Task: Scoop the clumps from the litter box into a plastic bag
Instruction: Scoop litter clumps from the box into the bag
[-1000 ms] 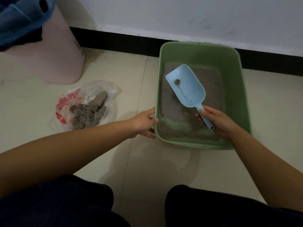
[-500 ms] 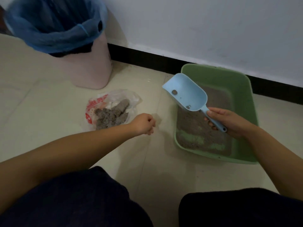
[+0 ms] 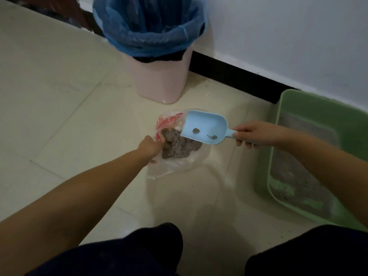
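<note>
The handle of the light-blue scoop (image 3: 205,127) is clasped in the closed right hand (image 3: 253,134), and the scoop is held above the plastic bag (image 3: 179,164) with its open end directed toward 10 o'clock; two small clumps (image 3: 196,130) are carried in its bowl. The bag's near-left edge is pinched in the closed left hand (image 3: 150,146), and a grey heap of clumped litter (image 3: 176,145) is seen inside the bag on the tiled floor (image 3: 59,116). The green litter box (image 3: 310,108) is located at 3 o'clock from the bag, well apart from it, and a pink bin (image 3: 161,80) lined with a blue bag is located at 12 o'clock, beside the white wall (image 3: 288,36).
</note>
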Motion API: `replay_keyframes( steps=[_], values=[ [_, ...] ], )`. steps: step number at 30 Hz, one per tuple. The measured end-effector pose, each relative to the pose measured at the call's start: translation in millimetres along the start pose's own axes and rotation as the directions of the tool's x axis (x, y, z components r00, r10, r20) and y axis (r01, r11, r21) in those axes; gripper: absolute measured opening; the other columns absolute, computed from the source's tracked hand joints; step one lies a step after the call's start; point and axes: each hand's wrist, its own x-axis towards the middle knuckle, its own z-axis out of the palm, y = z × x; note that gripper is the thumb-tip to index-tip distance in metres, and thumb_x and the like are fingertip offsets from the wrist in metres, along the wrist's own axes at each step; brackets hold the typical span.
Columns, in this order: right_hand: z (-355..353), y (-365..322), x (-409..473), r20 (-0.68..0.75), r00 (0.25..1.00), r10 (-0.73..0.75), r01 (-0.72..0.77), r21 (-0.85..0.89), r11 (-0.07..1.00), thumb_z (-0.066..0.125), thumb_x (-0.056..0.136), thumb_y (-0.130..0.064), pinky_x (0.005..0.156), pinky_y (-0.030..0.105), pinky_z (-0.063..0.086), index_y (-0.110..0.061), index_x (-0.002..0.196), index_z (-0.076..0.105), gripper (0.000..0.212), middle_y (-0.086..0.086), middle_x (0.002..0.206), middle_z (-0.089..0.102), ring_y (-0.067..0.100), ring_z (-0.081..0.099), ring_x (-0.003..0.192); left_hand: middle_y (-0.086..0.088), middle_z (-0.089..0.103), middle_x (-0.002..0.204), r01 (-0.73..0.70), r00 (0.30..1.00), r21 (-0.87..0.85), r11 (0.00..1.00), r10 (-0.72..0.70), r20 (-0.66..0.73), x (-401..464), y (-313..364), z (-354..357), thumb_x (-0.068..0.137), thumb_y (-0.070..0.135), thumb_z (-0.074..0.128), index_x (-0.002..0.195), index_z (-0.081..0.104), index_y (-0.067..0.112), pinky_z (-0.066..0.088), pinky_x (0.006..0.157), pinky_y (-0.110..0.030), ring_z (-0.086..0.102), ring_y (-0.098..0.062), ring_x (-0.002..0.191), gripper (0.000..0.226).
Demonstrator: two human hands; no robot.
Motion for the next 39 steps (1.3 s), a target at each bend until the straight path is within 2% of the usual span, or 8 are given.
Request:
replay_keyframes(
  steps=[9, 12, 19, 23, 27, 31, 34, 39],
  values=[
    [11.0, -84.0, 46.0, 0.078, 0.997, 0.015, 0.036, -0.616, 0.787, 0.043, 0.097, -0.027, 0.059, 0.024, 0.041, -0.007, 0.100, 0.068, 0.032, 0.003, 0.092, 0.070, 0.011, 0.052, 0.058, -0.028, 0.063, 0.109, -0.183, 0.976, 0.288, 0.940, 0.208, -0.061, 8.6, 0.9, -0.9, 0.095, 0.009, 0.038, 0.105, 0.062, -0.010, 0.046, 0.087, -0.040, 0.060, -0.041, 0.101, 0.032],
    [13.7, -98.6, 46.9, 0.070, 0.997, 0.021, 0.035, -0.714, 0.699, 0.045, 0.097, -0.027, 0.074, 0.030, 0.043, -0.005, 0.100, 0.066, 0.032, 0.009, 0.097, 0.070, 0.019, 0.055, 0.074, -0.027, 0.062, 0.111, -0.182, 0.974, 0.296, 0.938, 0.214, -0.079, 9.8, -2.3, -3.0, 0.095, 0.009, 0.039, 0.106, 0.061, -0.010, 0.044, 0.088, -0.038, 0.058, -0.040, 0.105, 0.031],
    [-17.6, -101.8, 15.1, -0.065, 0.998, 0.026, -0.067, -0.767, 0.638, 0.048, 0.095, -0.027, 0.068, 0.029, 0.043, -0.005, 0.093, 0.063, 0.027, 0.008, 0.089, 0.068, 0.021, 0.056, 0.071, -0.024, 0.061, 0.114, -0.167, 0.981, 0.270, 0.948, 0.188, -0.054, -1.2, 0.5, -5.4, 0.097, 0.012, 0.037, 0.108, 0.061, -0.007, 0.045, 0.086, -0.036, 0.057, -0.037, 0.106, 0.033],
    [-50.1, -81.1, -20.7, -0.175, 0.984, 0.017, -0.115, -0.573, 0.812, 0.045, 0.096, -0.025, 0.063, 0.028, 0.044, -0.007, 0.088, 0.068, 0.030, 0.002, 0.084, 0.069, 0.017, 0.058, 0.065, -0.021, 0.063, 0.110, -0.201, 0.976, 0.319, 0.926, 0.218, -0.020, -15.7, 12.6, -5.2, 0.098, 0.016, 0.036, 0.102, 0.062, -0.005, 0.041, 0.076, -0.031, 0.058, -0.033, 0.096, 0.034],
    [-43.8, -42.5, -42.4, -0.360, 0.922, 0.143, -0.117, 0.094, 0.989, 0.039, 0.100, -0.023, 0.057, 0.023, 0.043, -0.003, 0.104, 0.058, 0.028, 0.001, 0.080, 0.061, 0.011, 0.055, 0.063, -0.021, 0.064, 0.110, -0.240, 0.967, 0.376, 0.895, 0.252, 0.017, -31.9, 27.1, -4.7, 0.095, 0.016, 0.041, 0.102, 0.064, -0.004, 0.045, 0.082, -0.034, 0.059, -0.034, 0.100, 0.031],
    [-15.4, -12.6, -33.3, -0.157, 0.904, 0.398, -0.186, 0.692, 0.697, 0.036, 0.101, -0.015, 0.061, 0.030, 0.046, 0.006, 0.132, 0.038, 0.037, 0.008, 0.078, 0.053, 0.016, 0.053, 0.068, -0.021, 0.062, 0.114, -0.288, 0.955, 0.404, 0.868, 0.292, 0.054, -49.1, 33.7, -5.2, 0.093, 0.016, 0.049, 0.109, 0.061, -0.005, 0.045, 0.087, -0.035, 0.058, -0.035, 0.106, 0.029],
    [-3.4, -8.1, -22.2, -0.026, 0.875, 0.483, -0.287, 0.776, 0.562, 0.035, 0.102, -0.013, 0.064, 0.033, 0.046, -0.001, 0.137, 0.034, 0.037, 0.009, 0.079, 0.053, 0.017, 0.052, 0.068, -0.020, 0.062, 0.114, -0.308, 0.949, 0.436, 0.845, 0.307, 0.077, -52.8, 31.1, -8.2, 0.092, 0.015, 0.051, 0.108, 0.062, -0.005, 0.045, 0.086, -0.035, 0.058, -0.034, 0.105, 0.028],
    [26.2, -3.6, 9.2, -0.062, 0.817, 0.574, -0.335, 0.758, 0.559, 0.031, 0.102, -0.018, 0.056, 0.029, 0.039, -0.005, 0.130, 0.042, 0.033, 0.005, 0.074, 0.049, 0.014, 0.047, 0.062, -0.020, 0.063, 0.114, -0.305, 0.952, 0.433, 0.848, 0.289, 0.104, -47.5, 18.9, -9.0, 0.091, 0.013, 0.050, 0.107, 0.063, -0.005, 0.045, 0.090, -0.036, 0.058, -0.034, 0.106, 0.027]
  ],
)
